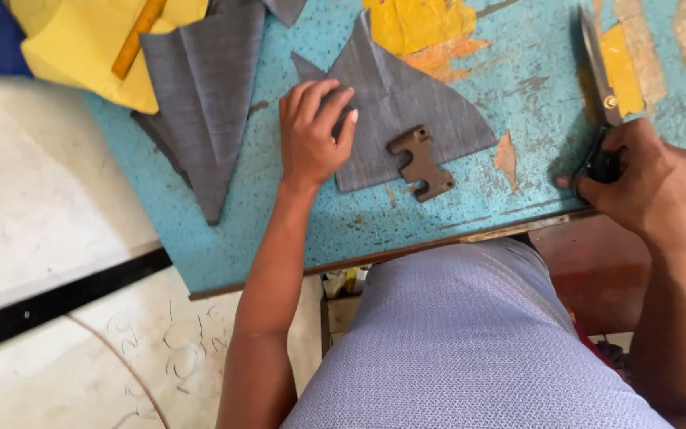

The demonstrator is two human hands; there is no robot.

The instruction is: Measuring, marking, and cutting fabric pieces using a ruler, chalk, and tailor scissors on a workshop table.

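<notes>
lap (470, 349) lilac | grey cloth (406, 111) flat, curved edge | scissors (601, 87) gripped

A worn turquoise table (518, 103) with peeling yellow patches fills twelve to three o'clock. Pale concrete floor (33, 214), crossed by a black strip (57, 302), lies toward nine o'clock.

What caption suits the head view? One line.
Left hand presses grey fabric on a worn table; right hand holds scissors.
</notes>
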